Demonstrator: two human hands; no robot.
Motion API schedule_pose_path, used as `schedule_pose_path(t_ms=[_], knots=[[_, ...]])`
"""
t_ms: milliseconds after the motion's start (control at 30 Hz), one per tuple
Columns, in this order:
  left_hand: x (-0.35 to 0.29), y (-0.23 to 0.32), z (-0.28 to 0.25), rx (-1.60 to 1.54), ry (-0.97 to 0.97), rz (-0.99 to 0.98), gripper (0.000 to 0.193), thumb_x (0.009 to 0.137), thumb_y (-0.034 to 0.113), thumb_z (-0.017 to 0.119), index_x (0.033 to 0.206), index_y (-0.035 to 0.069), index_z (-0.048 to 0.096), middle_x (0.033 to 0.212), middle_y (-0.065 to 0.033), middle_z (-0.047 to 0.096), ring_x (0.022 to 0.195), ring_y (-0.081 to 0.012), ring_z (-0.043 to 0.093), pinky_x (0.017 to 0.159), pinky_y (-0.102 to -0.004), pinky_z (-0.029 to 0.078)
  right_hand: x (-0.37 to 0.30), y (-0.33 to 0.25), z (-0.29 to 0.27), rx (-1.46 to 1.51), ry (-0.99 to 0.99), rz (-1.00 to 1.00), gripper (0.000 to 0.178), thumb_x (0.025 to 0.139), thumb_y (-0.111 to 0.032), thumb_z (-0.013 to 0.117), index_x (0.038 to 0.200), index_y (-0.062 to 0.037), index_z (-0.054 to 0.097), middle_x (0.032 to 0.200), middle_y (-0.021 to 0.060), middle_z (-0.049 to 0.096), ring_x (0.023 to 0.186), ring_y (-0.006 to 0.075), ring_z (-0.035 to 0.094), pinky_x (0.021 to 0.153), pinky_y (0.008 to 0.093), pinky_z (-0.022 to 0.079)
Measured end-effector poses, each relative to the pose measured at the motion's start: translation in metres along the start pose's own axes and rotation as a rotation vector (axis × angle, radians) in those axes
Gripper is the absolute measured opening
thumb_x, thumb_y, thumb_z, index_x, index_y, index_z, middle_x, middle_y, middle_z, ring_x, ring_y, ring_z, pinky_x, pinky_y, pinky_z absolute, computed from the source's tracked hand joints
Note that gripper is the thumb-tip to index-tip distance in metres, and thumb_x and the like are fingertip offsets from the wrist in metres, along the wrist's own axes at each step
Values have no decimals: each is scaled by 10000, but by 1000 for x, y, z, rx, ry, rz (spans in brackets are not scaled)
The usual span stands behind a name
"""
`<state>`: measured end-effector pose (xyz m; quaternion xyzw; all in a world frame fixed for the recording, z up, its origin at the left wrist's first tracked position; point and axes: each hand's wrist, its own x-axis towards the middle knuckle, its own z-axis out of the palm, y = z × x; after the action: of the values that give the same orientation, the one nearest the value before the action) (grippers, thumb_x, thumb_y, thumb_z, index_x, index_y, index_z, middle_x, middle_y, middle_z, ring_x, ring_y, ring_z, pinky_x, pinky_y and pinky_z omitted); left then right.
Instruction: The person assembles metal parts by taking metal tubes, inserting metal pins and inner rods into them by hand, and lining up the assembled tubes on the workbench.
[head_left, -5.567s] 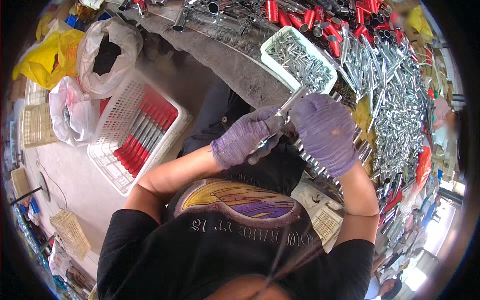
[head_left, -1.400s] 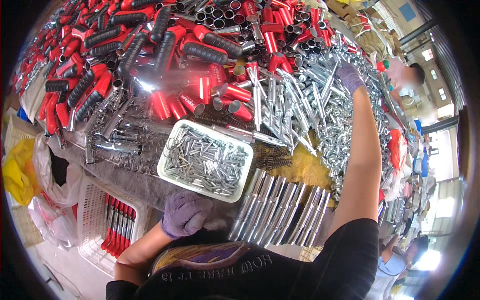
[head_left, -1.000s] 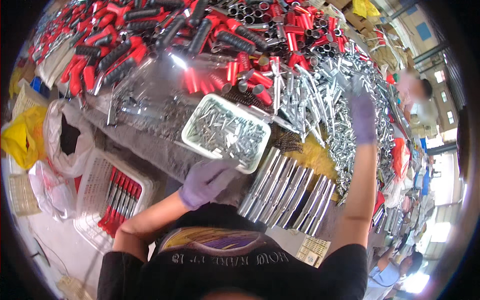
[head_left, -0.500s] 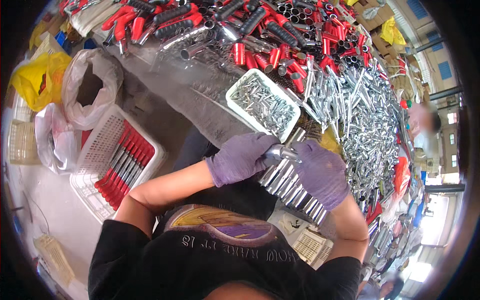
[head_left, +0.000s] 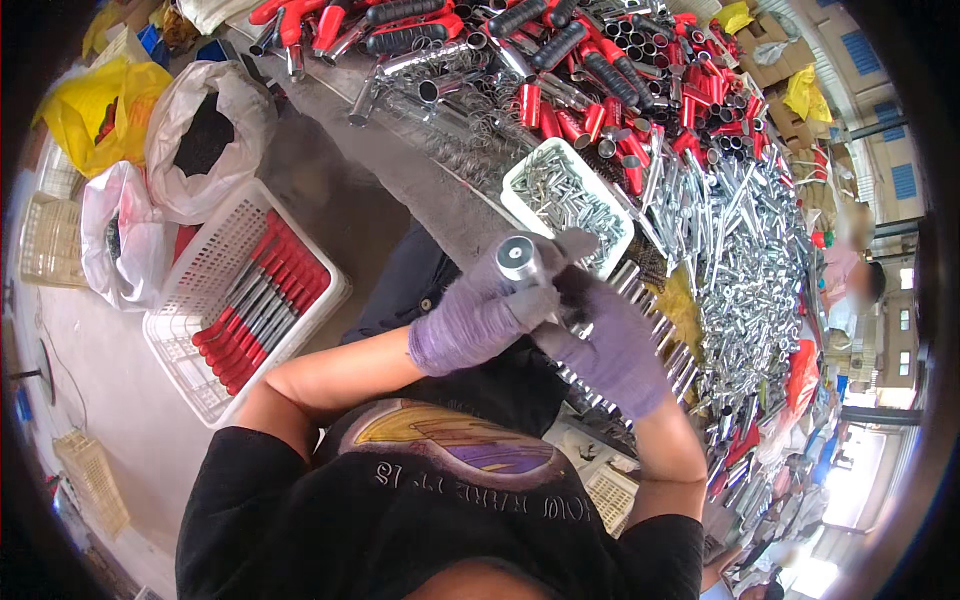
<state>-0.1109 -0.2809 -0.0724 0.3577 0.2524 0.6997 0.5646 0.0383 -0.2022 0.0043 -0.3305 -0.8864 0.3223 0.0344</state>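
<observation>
Silver tube clasped in left hand; right hand just beside, its grip unclear.

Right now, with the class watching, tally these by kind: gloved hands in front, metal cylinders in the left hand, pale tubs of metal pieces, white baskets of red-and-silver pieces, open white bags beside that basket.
Gloved hands (left hand, right hand): 2
Metal cylinder: 1
Pale tub: 1
White basket: 1
Open white bags (larger bag, smaller bag): 2
Total: 7
</observation>
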Motion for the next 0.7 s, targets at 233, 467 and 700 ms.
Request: schedule_pose_path(t_ms=[233, 467, 700], knots=[[15, 20, -37, 3, 169, 256, 594, 848, 286, 633, 1327, 73, 353, 1334, -151, 428, 1135, -249, 511, 957, -390, 429, 16, -8, -2, -280, -41, -16, 352, 832, -387, 615, 962, -60, 622, 827, 175, 629, 835, 347, 626, 713, 422, 481], [-5, 11, -53, 1030, -290, -353, 566, 874, 268, 613, 1356, 85, 380, 953, -66, 605, 809, -188, 605, 707, -315, 483, 64, 2, -15, -480, -244, -300, 307, 803, -351, 631, 931, -71, 632, 838, 131, 628, 834, 319, 621, 726, 408, 493], [-30, 0, -63, 63, 92, -539, 452, 911, 286, 543, 1302, 85, 437, 811, -21, 568, 543, -62, 516, 402, -179, 377, 145, 60, 3, -592, 238, -217, 333, 848, -299, 619, 1089, -70, 619, 1005, 152, 633, 980, 309, 599, 858, 371, 462]])
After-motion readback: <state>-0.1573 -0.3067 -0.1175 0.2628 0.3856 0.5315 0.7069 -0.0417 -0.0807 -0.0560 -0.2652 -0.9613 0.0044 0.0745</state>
